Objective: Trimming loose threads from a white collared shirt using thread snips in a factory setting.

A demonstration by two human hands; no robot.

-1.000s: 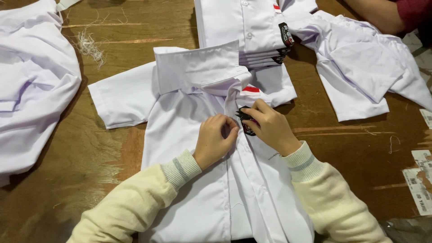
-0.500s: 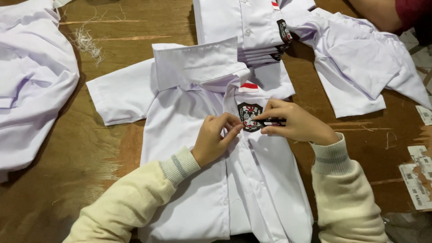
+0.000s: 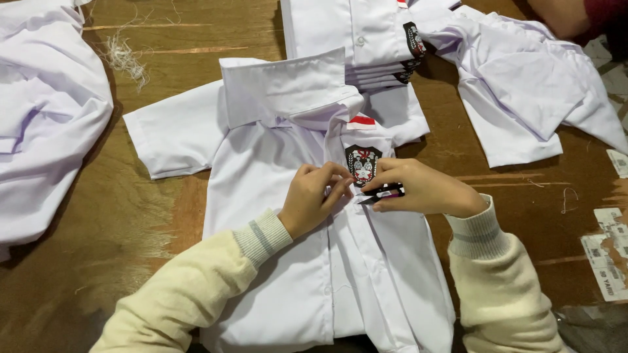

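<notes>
Desk (image 3: 196,39): worn brown wood, loose threads.
Shirt (image 3: 261,196): smooth white cotton, flat at centre, crest badge (image 3: 362,163) on pocket.
Left hand (image 3: 315,196): fingers pinching the placket.
Right hand (image 3: 422,189): fingers closed around a small dark tool (image 3: 383,193).
Stack (image 3: 356,33): folded shirts behind.

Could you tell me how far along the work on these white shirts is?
Done: a folded stack of shirts lies above. In hand: the left hand pinches the placket of the spread shirt; the right hand holds a small black tool. Left: loose shirts at the left.
</notes>
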